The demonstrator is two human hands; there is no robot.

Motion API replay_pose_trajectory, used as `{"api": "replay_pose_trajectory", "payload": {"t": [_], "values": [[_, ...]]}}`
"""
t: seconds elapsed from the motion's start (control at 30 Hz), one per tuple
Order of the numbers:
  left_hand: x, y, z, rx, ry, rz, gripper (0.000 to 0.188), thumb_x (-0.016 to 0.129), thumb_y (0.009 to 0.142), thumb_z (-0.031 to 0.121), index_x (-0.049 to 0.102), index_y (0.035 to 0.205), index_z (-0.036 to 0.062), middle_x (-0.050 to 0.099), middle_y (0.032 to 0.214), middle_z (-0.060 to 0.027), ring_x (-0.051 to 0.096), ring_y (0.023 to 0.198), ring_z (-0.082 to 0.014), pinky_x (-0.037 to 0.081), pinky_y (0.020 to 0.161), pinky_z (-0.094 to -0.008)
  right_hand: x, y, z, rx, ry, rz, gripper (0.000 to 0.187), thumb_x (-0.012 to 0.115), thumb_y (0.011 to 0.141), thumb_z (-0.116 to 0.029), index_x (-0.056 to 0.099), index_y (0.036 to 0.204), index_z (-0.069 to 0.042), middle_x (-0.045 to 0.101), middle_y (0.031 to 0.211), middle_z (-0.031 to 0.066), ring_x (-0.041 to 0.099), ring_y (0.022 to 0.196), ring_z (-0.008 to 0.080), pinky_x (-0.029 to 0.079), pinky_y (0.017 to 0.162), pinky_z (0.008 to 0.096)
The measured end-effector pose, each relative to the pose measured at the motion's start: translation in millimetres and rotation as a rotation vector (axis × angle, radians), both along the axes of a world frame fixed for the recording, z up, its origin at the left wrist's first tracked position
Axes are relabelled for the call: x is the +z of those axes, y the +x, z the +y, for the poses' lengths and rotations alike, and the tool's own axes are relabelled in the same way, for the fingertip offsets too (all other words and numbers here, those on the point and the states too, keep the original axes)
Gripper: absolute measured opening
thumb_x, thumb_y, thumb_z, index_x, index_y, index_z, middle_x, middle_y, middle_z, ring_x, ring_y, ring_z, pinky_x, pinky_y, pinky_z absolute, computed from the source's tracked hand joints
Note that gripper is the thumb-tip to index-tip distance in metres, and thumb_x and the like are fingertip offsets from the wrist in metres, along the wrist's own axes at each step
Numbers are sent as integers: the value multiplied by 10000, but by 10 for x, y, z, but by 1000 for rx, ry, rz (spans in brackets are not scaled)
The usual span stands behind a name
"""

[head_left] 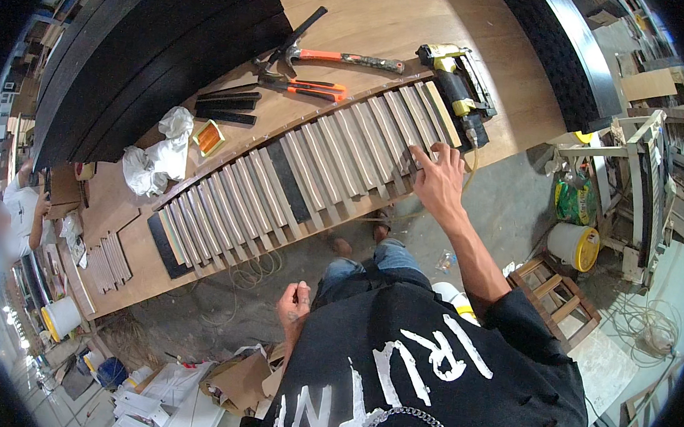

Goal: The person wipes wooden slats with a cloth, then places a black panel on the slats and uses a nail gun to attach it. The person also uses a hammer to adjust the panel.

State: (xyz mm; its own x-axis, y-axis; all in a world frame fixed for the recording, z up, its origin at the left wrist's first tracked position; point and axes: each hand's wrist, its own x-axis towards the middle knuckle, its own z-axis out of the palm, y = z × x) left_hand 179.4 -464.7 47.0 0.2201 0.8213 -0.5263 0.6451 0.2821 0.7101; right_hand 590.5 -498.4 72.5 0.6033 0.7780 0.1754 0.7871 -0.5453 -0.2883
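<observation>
A long row of grey-brown strips (314,162), laid side by side with pale lines between them, stretches along the wooden workbench (514,134). My right hand (438,177) reaches over the near ends of the strips at the row's right part, fingers bent and apart, the fingertips at or just above them. Close beyond that hand lies a yellow and black nail gun (456,83) with a hose. My left hand (294,301) hangs near my body, away from the bench, its fingers curled closed; whatever they may hold is hidden. Black pieces (287,179) sit among the strips.
Behind the row lie a claw hammer (345,58), an orange-handled tool (311,89), short black strips (226,106) and a crumpled white bag (156,153). Large black panels (164,34) stand at the back left. A co-worker (21,215) is at far left. Buckets (574,246) stand right.
</observation>
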Motion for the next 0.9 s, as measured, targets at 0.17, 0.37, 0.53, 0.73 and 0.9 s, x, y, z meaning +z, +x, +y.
{"api": "replay_pose_trajectory", "payload": {"t": [0.17,0.37,0.53,0.73,0.9], "values": [[-37,-12,-11,-21,1,-4,325,612,1002,309,656,865,18,548,636,-36,476,600,-108,407,568,-314,17,-47,-140,2,19,-11,531,621,738,-22,691,1233,-204,550,1177,150,504,1088,346,421,909,472],[-96,-20,-20,-14,23,-41,330,615,1004,318,662,870,20,542,625,-22,476,592,-100,407,565,-306,53,-87,-291,14,41,28,502,628,731,-9,711,1191,-193,552,1171,154,514,1072,352,428,911,471],[-44,59,0,18,-1,-60,327,617,1004,314,660,867,20,526,630,-8,460,585,-98,393,557,-301,92,-34,-290,-38,118,127,496,627,729,6,711,1178,-188,555,1199,145,510,1128,347,425,934,463],[47,85,21,9,71,-29,329,611,1005,314,655,862,21,507,628,0,440,591,-87,372,552,-295,89,148,178,3,94,22,532,630,728,-15,690,1220,-207,537,1260,131,481,1209,338,384,993,491],[-20,-83,-47,90,51,-33,328,613,1002,314,658,854,24,498,629,10,434,595,-83,367,549,-287,114,317,445,56,-20,-25,533,640,744,-39,702,1236,-231,524,1296,122,468,1236,331,348,1020,515]]}}
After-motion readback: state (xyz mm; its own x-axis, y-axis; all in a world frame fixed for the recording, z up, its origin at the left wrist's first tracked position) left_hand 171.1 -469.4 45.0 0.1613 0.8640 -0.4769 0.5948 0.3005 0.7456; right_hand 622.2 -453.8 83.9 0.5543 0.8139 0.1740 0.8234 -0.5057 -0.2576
